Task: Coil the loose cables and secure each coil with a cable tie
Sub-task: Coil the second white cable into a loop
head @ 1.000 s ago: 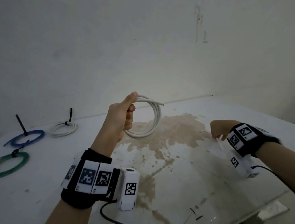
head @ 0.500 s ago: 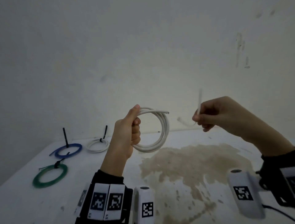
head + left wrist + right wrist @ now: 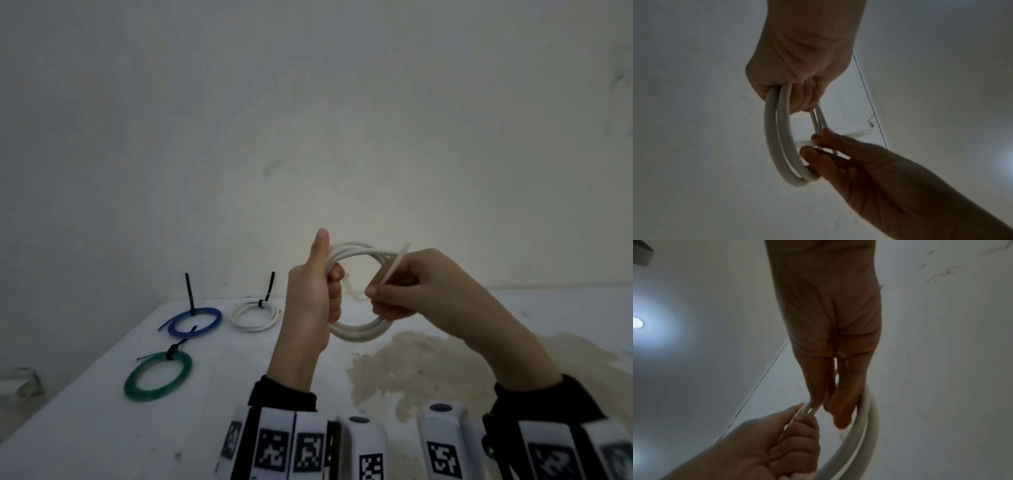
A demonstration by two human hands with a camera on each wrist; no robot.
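The left hand [image 3: 310, 298] is raised above the table [image 3: 102, 428], fist wrapped round one side of the white cable coil [image 3: 356, 334], thumb pointing straight up along the loops. The coil hangs upright in the air, well clear of the tabletop — several turns bunched together inside the curled fingers. From the left wrist view the same coil [image 3: 781, 146] drops out of the fist as a long loop.

The right hand [image 3: 411, 291] meets the coil's other side. Its thumb and forefinger pinch a thin white cable tie [image 3: 394, 265], which slants up past the top of the loops; the remaining fingers reach in beside the strands. Whether the tie passes round the coil, I cannot tell.

Off to the left on the table lie three coils, each with a black tie on it — a blue coil [image 3: 195, 322], a smaller white coil [image 3: 254, 317] beside it, and a green coil [image 3: 157, 375] nearer. A brownish stain [image 3: 428, 370] spreads over the surface beneath the hands.
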